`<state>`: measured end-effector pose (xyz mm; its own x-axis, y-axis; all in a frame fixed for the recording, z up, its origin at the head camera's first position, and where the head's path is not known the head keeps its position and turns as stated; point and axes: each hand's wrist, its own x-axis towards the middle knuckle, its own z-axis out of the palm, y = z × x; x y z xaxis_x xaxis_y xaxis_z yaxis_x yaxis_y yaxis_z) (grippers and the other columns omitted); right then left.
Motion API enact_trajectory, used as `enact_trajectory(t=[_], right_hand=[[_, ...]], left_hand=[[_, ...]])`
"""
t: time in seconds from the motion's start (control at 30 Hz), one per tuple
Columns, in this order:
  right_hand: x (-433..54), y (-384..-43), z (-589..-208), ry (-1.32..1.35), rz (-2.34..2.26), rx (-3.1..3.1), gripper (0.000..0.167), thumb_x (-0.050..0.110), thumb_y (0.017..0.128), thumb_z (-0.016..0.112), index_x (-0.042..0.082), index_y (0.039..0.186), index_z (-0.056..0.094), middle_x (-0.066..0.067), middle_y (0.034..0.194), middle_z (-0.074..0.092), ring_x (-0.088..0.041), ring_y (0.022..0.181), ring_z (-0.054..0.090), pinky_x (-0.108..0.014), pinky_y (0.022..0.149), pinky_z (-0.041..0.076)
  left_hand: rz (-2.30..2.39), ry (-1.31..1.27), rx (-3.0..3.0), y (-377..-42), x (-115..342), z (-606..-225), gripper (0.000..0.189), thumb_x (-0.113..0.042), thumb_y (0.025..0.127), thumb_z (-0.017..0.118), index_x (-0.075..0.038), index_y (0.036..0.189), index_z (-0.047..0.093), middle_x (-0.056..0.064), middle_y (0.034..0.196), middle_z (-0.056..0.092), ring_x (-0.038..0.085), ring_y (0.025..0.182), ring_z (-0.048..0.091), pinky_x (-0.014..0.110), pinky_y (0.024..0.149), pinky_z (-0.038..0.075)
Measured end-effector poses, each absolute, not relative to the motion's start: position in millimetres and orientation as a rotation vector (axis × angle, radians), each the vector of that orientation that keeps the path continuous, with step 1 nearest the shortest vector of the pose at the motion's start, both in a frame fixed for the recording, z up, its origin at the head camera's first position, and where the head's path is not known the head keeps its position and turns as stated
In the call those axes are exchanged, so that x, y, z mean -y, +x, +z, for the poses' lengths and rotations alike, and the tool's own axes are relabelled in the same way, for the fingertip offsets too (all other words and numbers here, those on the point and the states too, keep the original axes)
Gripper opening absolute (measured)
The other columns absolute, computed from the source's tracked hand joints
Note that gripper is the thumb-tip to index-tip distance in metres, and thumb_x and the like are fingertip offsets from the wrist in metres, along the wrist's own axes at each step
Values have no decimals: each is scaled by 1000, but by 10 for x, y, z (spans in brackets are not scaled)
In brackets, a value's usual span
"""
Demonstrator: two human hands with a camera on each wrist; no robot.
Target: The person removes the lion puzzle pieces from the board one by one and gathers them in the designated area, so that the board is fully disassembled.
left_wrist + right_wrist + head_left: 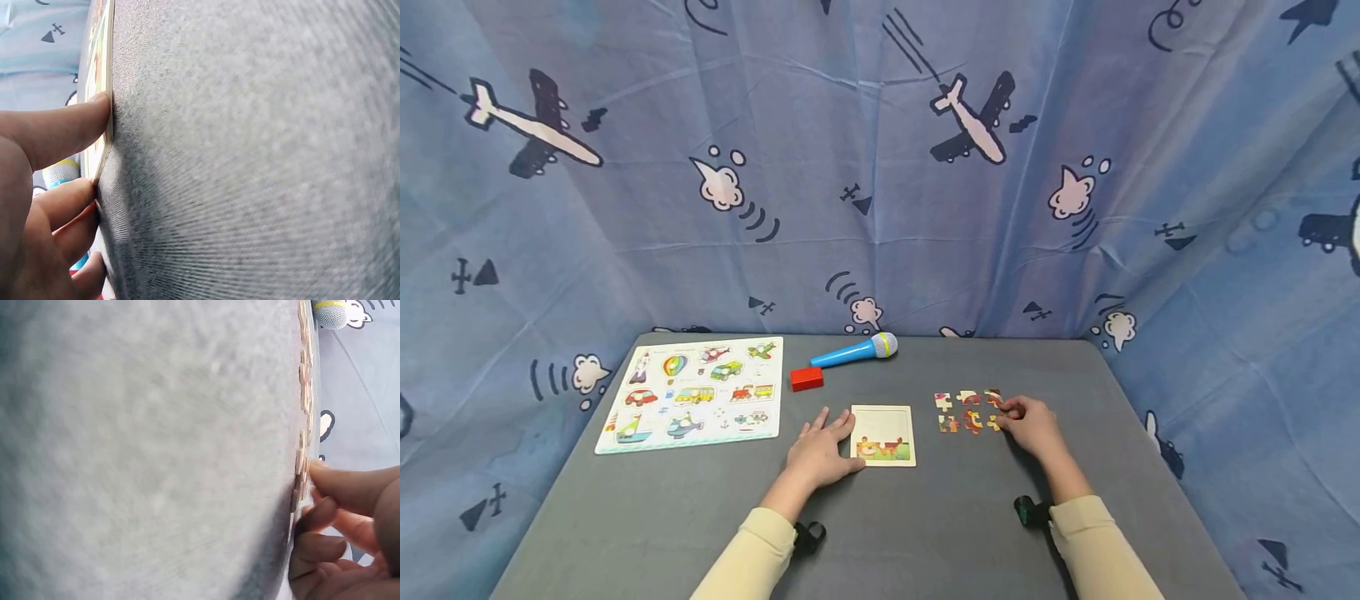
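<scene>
A small square puzzle board point(882, 422) with a pale rim lies on the grey table, its lower part filled with an animal picture. My left hand point(822, 454) is spread at the board's left side, thumb at the near edge and a finger at the upper left corner. The left wrist view shows the thumb point(75, 125) against its edge. To the right, several loose jigsaw pieces point(972, 421) lie in two rows. My right hand point(1033, 427) pinches the puzzle piece point(994, 422) at the near right between thumb and finger, low at the table.
A large picture board point(700, 396) with printed vehicles lies at the left. Behind the small board are a red block point(807, 379) and a blue toy microphone point(853, 350). A patterned blue curtain point(880, 208) hangs along the table's back and sides.
</scene>
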<state>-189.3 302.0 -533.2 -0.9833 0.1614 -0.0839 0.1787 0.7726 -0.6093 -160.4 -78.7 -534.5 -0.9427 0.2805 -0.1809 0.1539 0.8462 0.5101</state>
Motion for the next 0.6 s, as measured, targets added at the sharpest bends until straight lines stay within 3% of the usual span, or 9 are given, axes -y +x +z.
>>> enact_trajectory(t=[0.27, 0.5, 0.6], right_hand=[[-2793, -1884, -5127, 186, -1068, -3000, 30, 22, 94, 72, 3, 116, 68, -13, 101, 70, -23, 79, 62, -35, 65, 48], [-2538, -1840, -4923, 80, -1187, -2987, 34, 28, 93, 74, 4, 117, 71, -12, 102, 71, -19, 81, 62, -31, 67, 50], [-2417, -1822, -4836, 43, -1276, -2962, 30, 24, 93, 74, 3, 114, 71, -11, 98, 72, -18, 81, 62, -30, 69, 51]], left_hand=[[665, 391, -2722, -1628, 847, -5293, 82, -44, 85, 77, -18, 155, 43, -1, 162, 37, 32, 156, 19, 56, 124, 20], [667, 385, -2713, -1651, 847, -5266, 81, -42, 84, 79, -18, 154, 45, -1, 162, 39, 32, 155, 21, 55, 124, 21], [658, 380, -2724, -1655, 839, -5269, 81, -42, 83, 79, -18, 154, 46, -2, 161, 40, 32, 155, 21, 55, 124, 21]])
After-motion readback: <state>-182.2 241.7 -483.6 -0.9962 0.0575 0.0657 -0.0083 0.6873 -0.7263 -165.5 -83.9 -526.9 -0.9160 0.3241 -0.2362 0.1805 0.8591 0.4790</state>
